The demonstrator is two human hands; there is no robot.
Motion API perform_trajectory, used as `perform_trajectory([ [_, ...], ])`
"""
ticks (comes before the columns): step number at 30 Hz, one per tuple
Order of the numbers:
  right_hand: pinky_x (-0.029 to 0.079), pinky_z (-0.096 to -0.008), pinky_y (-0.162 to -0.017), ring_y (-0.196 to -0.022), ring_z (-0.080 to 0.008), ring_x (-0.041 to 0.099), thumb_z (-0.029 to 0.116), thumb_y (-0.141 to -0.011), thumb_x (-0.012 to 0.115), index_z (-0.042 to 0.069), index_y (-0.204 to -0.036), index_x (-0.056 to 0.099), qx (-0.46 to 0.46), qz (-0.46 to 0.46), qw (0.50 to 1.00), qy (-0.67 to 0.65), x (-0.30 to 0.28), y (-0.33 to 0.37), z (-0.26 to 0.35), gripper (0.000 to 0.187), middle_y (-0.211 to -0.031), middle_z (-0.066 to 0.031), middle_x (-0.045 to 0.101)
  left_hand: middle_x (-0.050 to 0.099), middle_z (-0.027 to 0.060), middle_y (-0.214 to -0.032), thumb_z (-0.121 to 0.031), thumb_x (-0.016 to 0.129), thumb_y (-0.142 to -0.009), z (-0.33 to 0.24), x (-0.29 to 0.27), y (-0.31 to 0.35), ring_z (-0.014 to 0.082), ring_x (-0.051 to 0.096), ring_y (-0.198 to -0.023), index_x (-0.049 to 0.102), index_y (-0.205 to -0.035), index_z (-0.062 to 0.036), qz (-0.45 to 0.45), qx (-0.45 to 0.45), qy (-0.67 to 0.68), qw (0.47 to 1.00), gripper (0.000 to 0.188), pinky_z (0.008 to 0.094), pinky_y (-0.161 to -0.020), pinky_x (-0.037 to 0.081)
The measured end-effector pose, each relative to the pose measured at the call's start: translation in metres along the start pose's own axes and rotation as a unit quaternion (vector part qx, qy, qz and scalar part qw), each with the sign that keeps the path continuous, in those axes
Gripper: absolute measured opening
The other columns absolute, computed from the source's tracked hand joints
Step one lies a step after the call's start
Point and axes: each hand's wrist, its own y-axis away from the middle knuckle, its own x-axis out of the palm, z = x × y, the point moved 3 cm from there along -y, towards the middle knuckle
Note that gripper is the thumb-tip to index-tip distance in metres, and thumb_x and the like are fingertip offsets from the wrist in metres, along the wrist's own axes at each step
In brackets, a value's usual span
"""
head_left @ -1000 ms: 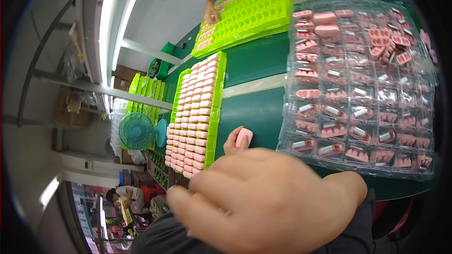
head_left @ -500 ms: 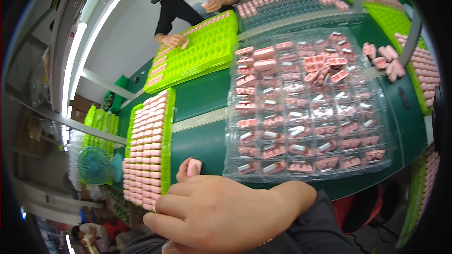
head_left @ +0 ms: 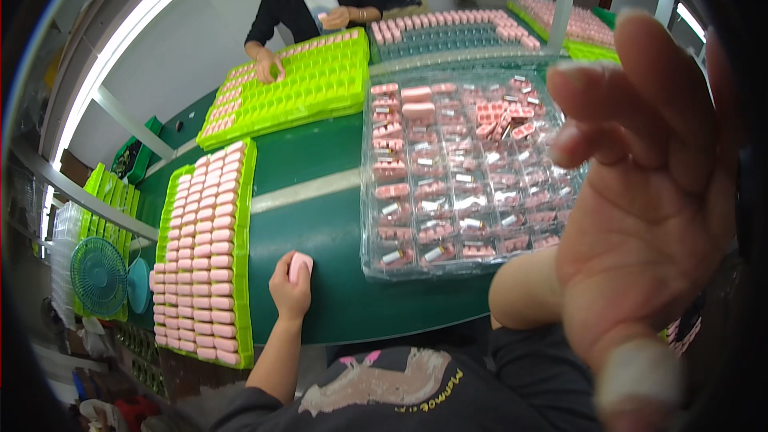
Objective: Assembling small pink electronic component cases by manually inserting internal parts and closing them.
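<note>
Between the fingers of my left hand (head_left: pixel 290 294) is a small pink rounded block (head_left: pixel 301 266), held just above the green table. My right hand (head_left: pixel 652 208) is raised very close to the camera, its fingers apart and the palm showing, with nothing in it. Behind that hand lies a clear compartment tray (head_left: pixel 370 228) of pink pieces, several with shiny metal parts; the hand hides its right side. To the left of my left hand stands a lime-green tray (head_left: pixel 246 272) filled with rows of similar pink blocks (head_left: pixel 212 260).
Across the green table (head_left: pixel 308 148), a person (head_left: pixel 312 0) in a black jacket handles pink pieces over a lime-green tray (head_left: pixel 320 84). Farther back is a dark tray (head_left: pixel 448 42) partly lined with pink blocks. A teal fan (head_left: pixel 99 276) stands at the left.
My right hand has swung up and rightward from in front of the left hand, toward the camera. The left hand, still gripping the pink block, now shows fully. The whole view has shifted.
</note>
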Motion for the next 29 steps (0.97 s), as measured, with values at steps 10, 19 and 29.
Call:
perform_trajectory([
  [10, 0.048, -0.0315, -0.085, -0.112, -0.0337, 0.056, 0.049, -0.057, 0.079, -0.002, -0.144, 0.01, 0.059, 0.029, 0.996, 0.064, -0.036, 0.057, -0.012, 0.122, -0.135, -0.0299, 0.042, 0.068, 0.0198, -0.094, -0.014, 0.062, -0.083, 0.005, 0.002, 0.002, 0.0278, 0.067, -0.085, 0.062, -0.107, 0.0052, 0.017, -0.019, 0.056, 0.998, 0.031, 0.0339, -0.078, 0.051],
  [19, 0.047, -0.0318, -0.089, -0.114, -0.0328, 0.054, 0.042, -0.064, 0.072, -0.003, -0.142, 0.015, 0.109, 0.064, 0.987, 0.101, -0.083, 0.118, -0.065, 0.106, -0.134, -0.0285, 0.043, 0.068, 0.0194, -0.094, -0.015, 0.062, -0.083, 0.014, -0.006, 0.008, 0.0289, 0.067, -0.085, 0.063, -0.107, 0.0033, 0.017, -0.009, 0.047, 0.999, 0.031, 0.0343, -0.078, 0.051],
  [29, 0.045, -0.0322, -0.092, -0.115, -0.0318, 0.053, 0.034, -0.072, 0.064, -0.004, -0.139, 0.021, 0.172, 0.098, 0.969, 0.147, -0.044, 0.217, -0.082, 0.089, -0.132, -0.027, 0.044, 0.068, 0.0186, -0.093, -0.014, 0.061, -0.084, 0.005, 0.006, 0.0, 0.0279, 0.066, -0.083, 0.062, -0.107, 0.003, 0.029, 0.007, 0.057, 0.998, 0.029, 0.0338, -0.077, 0.051],
])
